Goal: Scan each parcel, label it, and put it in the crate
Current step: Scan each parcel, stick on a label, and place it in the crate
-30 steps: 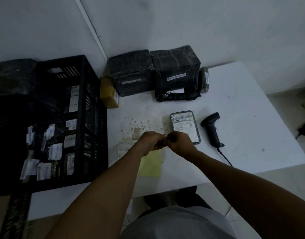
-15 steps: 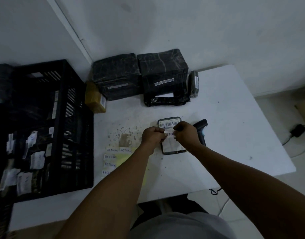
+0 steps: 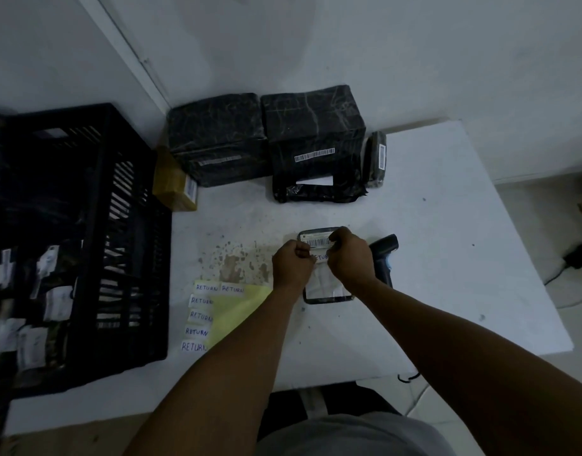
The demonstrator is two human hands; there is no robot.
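Note:
A small flat parcel (image 3: 326,287) with a barcode sticker lies mid-table. Over it my left hand (image 3: 292,264) and my right hand (image 3: 349,258) pinch the two ends of a white "RETURN" label (image 3: 320,257), held just above or on the parcel's face. A black handheld scanner (image 3: 383,258) lies right of the parcel, partly hidden by my right hand. The black plastic crate (image 3: 95,225) stands at the left and holds several labelled parcels.
Two large black-wrapped parcels (image 3: 217,136) (image 3: 312,126), a slim dark parcel (image 3: 375,158), a flat black bag (image 3: 316,190) and a yellow box (image 3: 173,182) line the back. A yellow sheet (image 3: 237,311) with several "RETURN" labels lies left of my arm.
Both hands carried the label from above the yellow sheet to the small parcel, and now hold it a little farther up the parcel's face. The camera view shifted.

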